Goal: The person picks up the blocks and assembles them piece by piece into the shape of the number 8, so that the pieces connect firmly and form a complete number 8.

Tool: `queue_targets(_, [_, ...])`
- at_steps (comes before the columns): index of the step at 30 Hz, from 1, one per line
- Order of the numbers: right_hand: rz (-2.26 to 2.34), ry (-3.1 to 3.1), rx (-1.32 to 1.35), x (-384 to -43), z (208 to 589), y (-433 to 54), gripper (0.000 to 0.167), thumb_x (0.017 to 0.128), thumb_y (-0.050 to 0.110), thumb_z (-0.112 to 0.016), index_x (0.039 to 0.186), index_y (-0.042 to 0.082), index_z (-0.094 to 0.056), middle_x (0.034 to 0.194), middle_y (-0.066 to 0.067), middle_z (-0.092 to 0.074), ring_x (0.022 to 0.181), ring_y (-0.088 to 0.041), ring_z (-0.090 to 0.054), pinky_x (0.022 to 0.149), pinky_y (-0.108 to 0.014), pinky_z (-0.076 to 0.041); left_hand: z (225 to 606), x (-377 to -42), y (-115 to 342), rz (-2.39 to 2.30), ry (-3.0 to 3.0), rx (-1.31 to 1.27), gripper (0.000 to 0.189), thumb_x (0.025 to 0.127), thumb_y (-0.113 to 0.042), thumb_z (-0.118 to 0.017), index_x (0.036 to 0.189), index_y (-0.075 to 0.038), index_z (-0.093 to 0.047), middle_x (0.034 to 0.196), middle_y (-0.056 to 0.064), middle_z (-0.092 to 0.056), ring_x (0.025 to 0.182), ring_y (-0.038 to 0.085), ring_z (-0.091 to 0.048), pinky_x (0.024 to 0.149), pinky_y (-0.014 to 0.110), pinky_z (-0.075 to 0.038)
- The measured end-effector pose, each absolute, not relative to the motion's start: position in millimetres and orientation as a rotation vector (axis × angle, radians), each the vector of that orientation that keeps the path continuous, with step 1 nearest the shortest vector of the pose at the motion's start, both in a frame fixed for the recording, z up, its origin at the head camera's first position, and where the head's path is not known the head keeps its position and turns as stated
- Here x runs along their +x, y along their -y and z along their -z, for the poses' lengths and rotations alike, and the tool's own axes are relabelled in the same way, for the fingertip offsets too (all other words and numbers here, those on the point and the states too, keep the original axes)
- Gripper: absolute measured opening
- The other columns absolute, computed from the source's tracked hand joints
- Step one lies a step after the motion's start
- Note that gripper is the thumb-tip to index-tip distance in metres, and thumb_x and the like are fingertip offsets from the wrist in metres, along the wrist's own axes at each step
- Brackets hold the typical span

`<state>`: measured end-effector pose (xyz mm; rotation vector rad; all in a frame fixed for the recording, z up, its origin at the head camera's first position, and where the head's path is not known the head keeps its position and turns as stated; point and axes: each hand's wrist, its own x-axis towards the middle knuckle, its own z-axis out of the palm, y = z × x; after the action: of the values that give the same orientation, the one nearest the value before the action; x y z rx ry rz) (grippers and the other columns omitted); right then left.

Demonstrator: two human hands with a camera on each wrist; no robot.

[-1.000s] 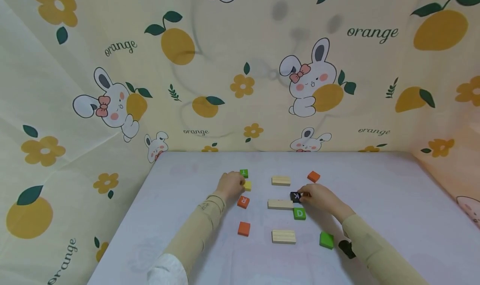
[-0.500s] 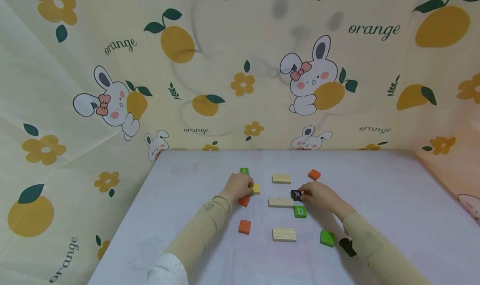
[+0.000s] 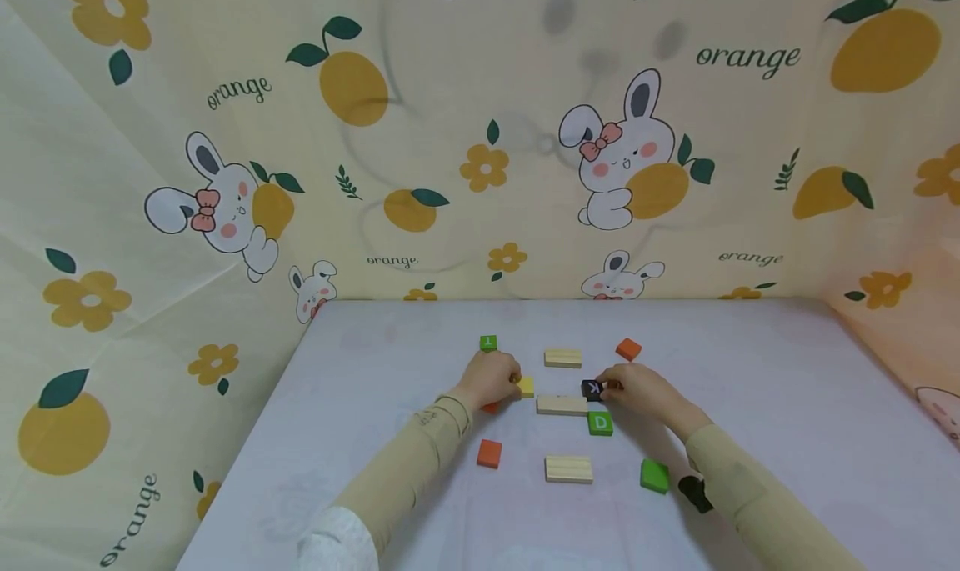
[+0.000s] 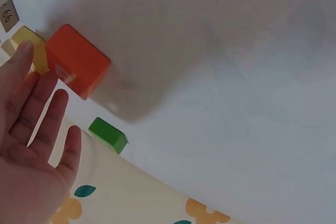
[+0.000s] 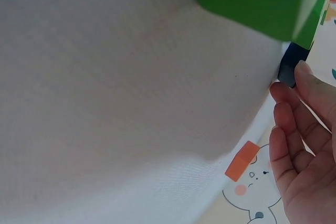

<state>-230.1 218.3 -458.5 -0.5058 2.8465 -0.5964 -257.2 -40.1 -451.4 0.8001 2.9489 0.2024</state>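
My left hand (image 3: pixel 491 378) pinches a yellow block (image 3: pixel 527 387) between thumb and fingertips, just left of the middle wooden plank (image 3: pixel 562 405). In the left wrist view the thumb lies on the yellow block (image 4: pixel 39 56). An orange block (image 3: pixel 491 408) is mostly hidden under that hand. On the other side, my right hand (image 3: pixel 645 392) holds a black block marked K (image 3: pixel 591 390) by its right edge, at the plank's right end. The right wrist view shows thumb and index finger at the black block (image 5: pixel 292 66). A green block marked D (image 3: pixel 600 423) lies right in front of it.
Two more wooden planks lie behind (image 3: pixel 562 358) and in front (image 3: pixel 568 469) of the middle one. A green lettered block (image 3: pixel 488 343) and an orange block (image 3: pixel 628 349) lie at the back. Nearer are another orange block (image 3: pixel 490 454) and a green block (image 3: pixel 654 476).
My left hand has moved right and slightly nearer with the yellow block, to beside the middle plank, covering most of the orange block. The right hand has stayed at the black block.
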Motion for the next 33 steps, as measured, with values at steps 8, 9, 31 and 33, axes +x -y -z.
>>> queue_targets(8, [0.611,-2.846,-0.504,-230.1,458.6,-219.0,0.027,0.083,0.012,-0.067,0.109,0.002,-0.067,0.094,-0.006,-0.069,0.077,-0.013,-0.056,0.078,-0.037,-0.052,452.3,-254.7,39.8,-0.134,-2.973,0.825,0.022,0.078,-0.035,-0.073,0.090,-0.017,-0.073,0.087,-0.007,-0.071,0.080,0.008,-0.062,0.081,0.031,-0.044])
queue_targets(9, [0.613,-2.845,-0.495,-229.9,458.8,-218.8,0.028,0.084,0.012,-0.067,0.109,0.002,-0.066,0.094,-0.006,-0.069,0.077,-0.013,-0.056,0.078,-0.036,-0.052,452.7,-254.4,40.1,-0.127,-2.976,0.828,0.022,0.078,-0.035,-0.073,0.091,-0.017,-0.073,0.088,-0.007,-0.071,0.081,0.009,-0.063,0.082,0.032,-0.044])
queue_targets(31, [0.611,-2.857,-0.493,-228.9,459.5,-218.6,0.027,0.084,0.012,-0.067,0.109,0.003,-0.067,0.095,-0.006,-0.069,0.078,-0.013,-0.056,0.079,-0.037,-0.052,453.9,-252.1,41.2,-0.058,-2.971,0.900,0.027,0.081,-0.039,-0.069,0.101,-0.022,-0.070,0.095,-0.009,-0.067,0.088,0.008,-0.062,0.086,0.033,-0.044])
queue_targets(33, [0.611,-2.857,-0.491,-229.0,459.4,-218.5,0.027,0.084,0.012,-0.067,0.109,0.003,-0.067,0.095,-0.007,-0.069,0.077,-0.013,-0.056,0.080,-0.037,-0.052,453.9,-252.2,41.5,-0.049,-2.971,0.905,0.028,0.081,-0.040,-0.069,0.102,-0.022,-0.069,0.095,-0.008,-0.067,0.088,0.008,-0.062,0.086,0.033,-0.045])
